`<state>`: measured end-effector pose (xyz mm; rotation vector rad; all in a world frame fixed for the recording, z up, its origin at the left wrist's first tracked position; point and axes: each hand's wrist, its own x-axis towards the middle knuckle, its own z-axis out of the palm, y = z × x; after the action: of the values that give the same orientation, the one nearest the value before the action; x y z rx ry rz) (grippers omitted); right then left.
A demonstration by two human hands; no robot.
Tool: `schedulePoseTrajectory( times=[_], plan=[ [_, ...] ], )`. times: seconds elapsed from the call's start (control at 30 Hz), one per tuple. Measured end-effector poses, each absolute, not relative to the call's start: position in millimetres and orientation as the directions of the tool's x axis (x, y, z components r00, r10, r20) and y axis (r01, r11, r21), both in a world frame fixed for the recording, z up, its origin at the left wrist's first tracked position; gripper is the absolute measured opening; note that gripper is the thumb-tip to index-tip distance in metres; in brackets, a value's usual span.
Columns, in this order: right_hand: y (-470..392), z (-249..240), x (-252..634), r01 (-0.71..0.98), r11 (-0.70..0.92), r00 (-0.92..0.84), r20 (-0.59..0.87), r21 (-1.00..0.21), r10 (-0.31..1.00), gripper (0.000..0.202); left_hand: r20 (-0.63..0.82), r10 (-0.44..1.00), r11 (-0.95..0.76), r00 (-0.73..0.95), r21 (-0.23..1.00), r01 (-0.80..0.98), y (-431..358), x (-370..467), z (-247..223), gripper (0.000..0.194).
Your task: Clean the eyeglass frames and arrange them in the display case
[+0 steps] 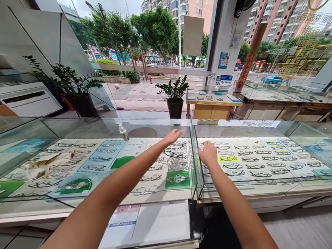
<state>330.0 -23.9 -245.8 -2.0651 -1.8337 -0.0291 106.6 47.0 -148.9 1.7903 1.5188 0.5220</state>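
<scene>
Reaching across the counter with both arms nearly straight, I have my left hand [172, 137] out at the far right corner of the left glass case [156, 128], fingers loosely bent, and my right hand [208, 153] at the left edge of the right glass case [241, 188], fingers curled more tightly beside the upright panes. I see nothing held in either, but both palms are turned away from me, so I cannot tell whether they grip the glass or merely rest against it. The two cases stand side by side with a narrow seam between them, and that seam worries me most: if one case shifted toward the other, my right fingertips could be pinched, or the pane edges could knock together and chip. Stretched this far, I could also lean too heavily on the glass, and weight near a corner might crack it or set it sliding. A sudden jolt could topple the spray bottle [123, 132], which stands upright on the left side with nothing bracing it. The same shake could jostle the rows of eyeglasses [151, 177] out of line, and the crumpled cloth [42, 164] farther left might snag if a sleeve or elbow caught it.
</scene>
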Motion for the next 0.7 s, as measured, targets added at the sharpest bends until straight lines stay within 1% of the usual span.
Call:
schedulePoseTrajectory(
  times=[0.2,0.37,0.47,0.53,0.57,0.6,0.63,0.7],
  plan=[
    [-23,-247,330,0.96,-0.072,0.147,0.269,-0.27,0.952,0.039,-0.172,0.948,-0.06,0.267,0.729,0.682,48,99,-155,0.084],
    [-22,-249,334,0.961,-0.064,0.137,0.264,-0.268,0.955,0.041,-0.145,0.934,-0.118,0.328,0.738,0.664,34,87,-144,0.085],
    [-23,-249,336,0.96,-0.058,0.131,0.255,-0.274,0.958,0.042,-0.113,0.93,-0.152,0.349,0.747,0.647,9,73,-128,0.081],
    [-23,-250,338,0.96,-0.05,0.124,0.257,-0.277,0.958,0.042,-0.081,0.924,-0.194,0.375,0.743,0.64,-24,53,-114,0.08],
    [-23,-250,339,0.96,-0.047,0.121,0.258,-0.278,0.959,0.042,-0.043,0.909,-0.261,0.415,0.717,0.646,-45,39,-108,0.081],
    [-23,-250,340,0.959,-0.043,0.118,0.257,-0.279,0.959,0.042,-0.023,0.879,-0.341,0.476,0.666,0.663,-69,22,-104,0.081],
    [-23,-251,341,0.959,-0.041,0.116,0.255,-0.282,0.96,0.042,-0.034,0.841,-0.418,0.54,0.592,0.689,-95,2,-103,0.084],
    [-23,-252,342,0.956,-0.037,0.114,0.251,-0.291,0.961,0.043,-0.12,0.768,-0.536,0.629,0.417,0.734,-147,-39,-114,0.112]
  ],
)
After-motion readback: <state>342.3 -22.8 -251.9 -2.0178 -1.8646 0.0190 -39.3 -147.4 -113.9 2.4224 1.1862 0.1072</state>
